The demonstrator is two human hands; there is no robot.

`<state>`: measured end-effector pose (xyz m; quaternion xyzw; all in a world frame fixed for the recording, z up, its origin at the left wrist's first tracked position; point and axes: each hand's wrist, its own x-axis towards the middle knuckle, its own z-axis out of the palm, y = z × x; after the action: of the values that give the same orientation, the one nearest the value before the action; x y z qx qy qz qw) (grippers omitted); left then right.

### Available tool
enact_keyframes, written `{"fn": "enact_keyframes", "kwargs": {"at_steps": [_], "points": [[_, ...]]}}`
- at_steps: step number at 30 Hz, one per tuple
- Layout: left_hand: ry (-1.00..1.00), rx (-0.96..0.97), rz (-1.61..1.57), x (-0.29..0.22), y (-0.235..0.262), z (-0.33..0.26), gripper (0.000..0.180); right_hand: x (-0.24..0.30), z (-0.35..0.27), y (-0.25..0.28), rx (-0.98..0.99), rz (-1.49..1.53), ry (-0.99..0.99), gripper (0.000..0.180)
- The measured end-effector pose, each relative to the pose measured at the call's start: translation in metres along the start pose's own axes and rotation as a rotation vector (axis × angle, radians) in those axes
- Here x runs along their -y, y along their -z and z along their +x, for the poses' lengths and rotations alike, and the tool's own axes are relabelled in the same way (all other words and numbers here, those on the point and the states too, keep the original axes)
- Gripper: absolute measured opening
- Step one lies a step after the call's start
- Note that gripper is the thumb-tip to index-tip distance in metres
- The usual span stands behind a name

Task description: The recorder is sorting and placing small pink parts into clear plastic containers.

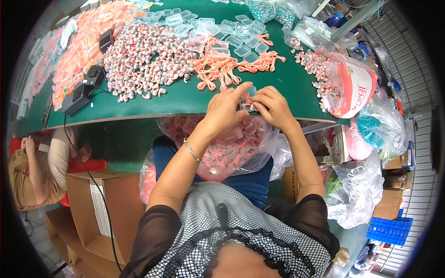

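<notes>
At the table's near edge, my left hand (225,110) is closed round a small clear plastic box (251,91) with its lid raised. Small pink and whitish pieces (248,105) show inside the box. My right hand (274,107) is at the box's right side, thumb and fingers pinched together; whatever is between the fingertips is hidden. Just beyond my hands lie bundled orange cords (218,69). Left of them is a wide heap of pink-and-grey curled pieces (146,60) that look like earplugs. More clear boxes (243,34) are scattered behind the cords.
On my lap, below the green table (296,99), rests a clear bag of filled boxes (232,143). A tipped white-and-red sack (354,85) spills curled pieces at the right. Black adapters (83,92) with a cable stand left, above cardboard cartons (111,204). Another person (39,171) sits far left.
</notes>
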<state>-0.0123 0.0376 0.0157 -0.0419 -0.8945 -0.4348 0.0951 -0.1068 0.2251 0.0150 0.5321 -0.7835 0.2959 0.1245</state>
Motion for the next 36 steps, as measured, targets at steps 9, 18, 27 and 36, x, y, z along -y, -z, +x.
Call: {"fn": "enact_keyframes", "kwargs": {"at_steps": [9, 18, 27, 36], "points": [[-0.14, -0.1, 0.146, 0.014, -0.01, -0.004, 0.051, -0.019, 0.01, -0.009, -0.068, -0.017, -0.269, 0.016], [-0.244, -0.14, 0.197, 0.02, -0.016, -0.004, 0.043, -0.028, 0.012, -0.017, -0.012, 0.182, -0.433, 0.023], [-0.224, -0.148, 0.195, 0.018, -0.023, -0.005, 0.046, -0.011, 0.009, -0.018, -0.209, 0.12, -0.308, 0.015], [-0.241, -0.233, 0.118, 0.018, -0.023, -0.008, 0.043, -0.001, -0.003, -0.012, -0.24, 0.135, -0.185, 0.016]]}}
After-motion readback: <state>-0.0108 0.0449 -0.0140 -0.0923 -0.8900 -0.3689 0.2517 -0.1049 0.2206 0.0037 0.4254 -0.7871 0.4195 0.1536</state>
